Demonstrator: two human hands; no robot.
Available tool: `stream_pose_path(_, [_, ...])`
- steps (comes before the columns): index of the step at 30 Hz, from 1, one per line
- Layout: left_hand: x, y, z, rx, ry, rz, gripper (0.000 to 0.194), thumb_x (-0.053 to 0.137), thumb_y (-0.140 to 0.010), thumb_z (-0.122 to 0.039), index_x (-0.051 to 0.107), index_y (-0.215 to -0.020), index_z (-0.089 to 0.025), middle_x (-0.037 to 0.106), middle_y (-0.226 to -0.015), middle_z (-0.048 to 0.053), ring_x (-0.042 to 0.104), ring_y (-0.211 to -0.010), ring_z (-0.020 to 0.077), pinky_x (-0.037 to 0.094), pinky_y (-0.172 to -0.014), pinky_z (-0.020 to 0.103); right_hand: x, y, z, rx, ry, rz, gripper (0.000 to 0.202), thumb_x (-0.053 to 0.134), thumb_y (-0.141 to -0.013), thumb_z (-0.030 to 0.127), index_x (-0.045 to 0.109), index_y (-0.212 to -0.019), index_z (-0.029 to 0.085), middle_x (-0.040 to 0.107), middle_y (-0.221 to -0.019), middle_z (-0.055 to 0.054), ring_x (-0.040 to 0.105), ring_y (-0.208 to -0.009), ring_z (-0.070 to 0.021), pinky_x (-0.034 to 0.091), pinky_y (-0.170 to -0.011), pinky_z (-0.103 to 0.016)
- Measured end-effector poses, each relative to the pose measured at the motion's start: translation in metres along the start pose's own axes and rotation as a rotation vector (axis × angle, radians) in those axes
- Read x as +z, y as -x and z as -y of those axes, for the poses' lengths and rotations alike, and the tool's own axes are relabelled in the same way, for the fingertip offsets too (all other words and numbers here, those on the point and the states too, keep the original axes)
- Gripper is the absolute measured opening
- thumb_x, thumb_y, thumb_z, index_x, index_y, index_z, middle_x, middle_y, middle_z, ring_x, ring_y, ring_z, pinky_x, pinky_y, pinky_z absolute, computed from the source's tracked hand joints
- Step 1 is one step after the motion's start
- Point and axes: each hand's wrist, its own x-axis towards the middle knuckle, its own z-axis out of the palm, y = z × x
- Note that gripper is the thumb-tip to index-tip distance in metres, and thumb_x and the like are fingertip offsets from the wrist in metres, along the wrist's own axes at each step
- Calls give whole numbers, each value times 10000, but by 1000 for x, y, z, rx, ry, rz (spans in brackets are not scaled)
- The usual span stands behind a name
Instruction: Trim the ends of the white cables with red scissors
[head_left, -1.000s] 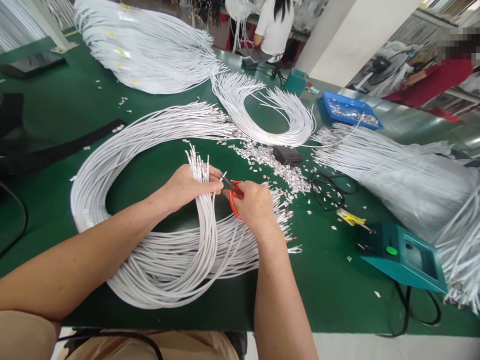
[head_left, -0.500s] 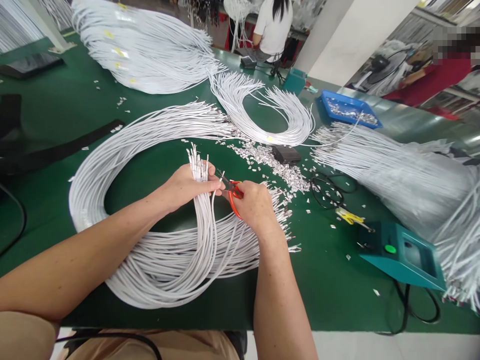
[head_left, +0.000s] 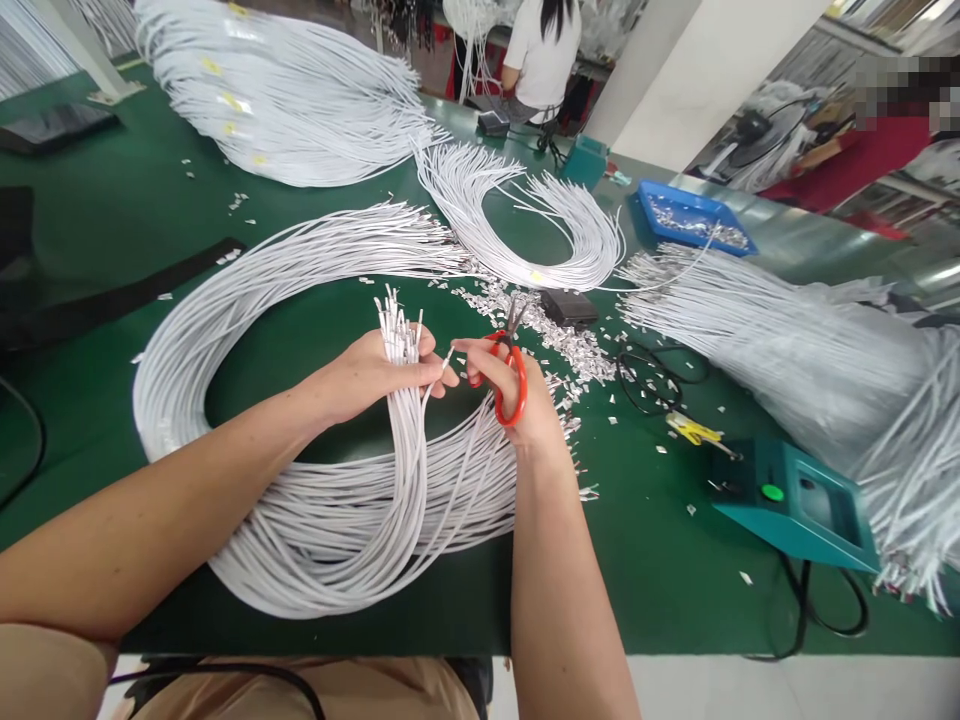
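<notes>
My left hand (head_left: 375, 372) is closed round a bunch of white cables (head_left: 405, 430), whose cut ends stick up above the fingers. One cable end leans out to the right at its fingertips. Just right of it, my right hand (head_left: 510, 385) has red-handled scissors (head_left: 511, 375) hooked on its fingers, blades pointing up and away. Its index finger and thumb reach toward the single cable end; whether they touch it is hard to tell. A large loop of white cables (head_left: 176, 350) lies under and around both hands.
Small white scraps (head_left: 577, 350) lie beside a black block (head_left: 568, 307). Beyond are a smaller cable coil (head_left: 480, 215), a large bundle (head_left: 285, 100) and a blue tray (head_left: 694, 215). A teal device (head_left: 795, 500) and yellow-handled tool (head_left: 694, 430) sit right. Two people are in the background.
The scissors have turned away from the cable end and now point upward in my right hand, whose fingers have opened out toward the cable. My left hand keeps its hold on the bunch.
</notes>
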Motion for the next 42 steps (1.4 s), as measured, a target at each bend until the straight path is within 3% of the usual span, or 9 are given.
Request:
stream_pose_path(4, [1, -1, 2, 22, 42, 69, 299, 755, -755, -244, 459, -747, -203, 655, -718, -17, 687, -742, 182, 491, -700, 313, 9, -4, -10, -11, -248, 99, 192, 721, -769, 391, 740, -859, 222, 592, -706, 9, 526, -674, -132, 481, -736, -311])
stream_pose_path(10, [2, 0, 2, 4, 72, 74, 313, 776, -754, -271, 472, -749, -197, 667, -735, -11, 690, -760, 174, 499, -695, 297, 14, -5, -12, 26, -249, 151, 277, 713, -759, 459, 607, -716, 207, 523, -636, 30, 511, -633, -124, 472, -715, -315])
stream_pose_path(18, [0, -4, 10, 11, 81, -40, 392, 825, -660, -246, 446, -753, -207, 607, -669, -55, 637, -675, 133, 486, -736, 294, 25, -1, -7, -103, 55, -150, 280, 694, -753, 442, 568, -688, 200, 505, -680, 38, 419, -644, -105, 392, -652, -268])
stream_pose_path(23, [1, -3, 9, 29, 86, -83, 379, 809, -657, -184, 440, -744, -203, 558, -643, -72, 552, -617, 93, 424, -652, 249, 37, -3, -15, -81, -107, -154, 250, 670, -751, 420, 568, -696, 199, 505, -689, 32, 459, -656, -110, 416, -668, -263])
stream_pose_path(27, [2, -3, 8, 44, 67, -134, 353, 808, -652, -181, 462, -723, -197, 539, -617, -70, 500, -580, 84, 381, -587, 234, 46, 0, -15, -94, -20, -261, 210, 684, -742, 357, 555, -689, 199, 487, -681, 41, 423, -612, -101, 395, -614, -257])
stream_pose_path(35, [1, -3, 5, 37, 99, -119, 282, 820, -679, -245, 565, -776, -172, 617, -672, -32, 599, -640, 105, 453, -637, 237, 51, 5, -9, -152, -129, -275, 155, 607, -790, 283, 499, -705, 212, 500, -675, 41, 487, -626, -107, 452, -680, -276])
stream_pose_path(37, [1, -3, 5, 39, 104, -132, 268, 802, -700, -244, 561, -792, -172, 650, -693, -20, 609, -642, 106, 470, -655, 245, 51, 4, -12, -176, -88, -306, 152, 589, -800, 271, 488, -701, 216, 496, -681, 40, 490, -638, -110, 454, -695, -283])
stream_pose_path(42, [4, -1, 5, 97, -73, -292, 313, 828, -631, -199, 537, -744, -178, 598, -592, -53, 585, -573, 112, 441, -560, 234, 56, 5, -22, -344, 204, -402, 195, 625, -779, 261, 469, -667, 225, 470, -722, 22, 460, -703, -137, 443, -730, -313])
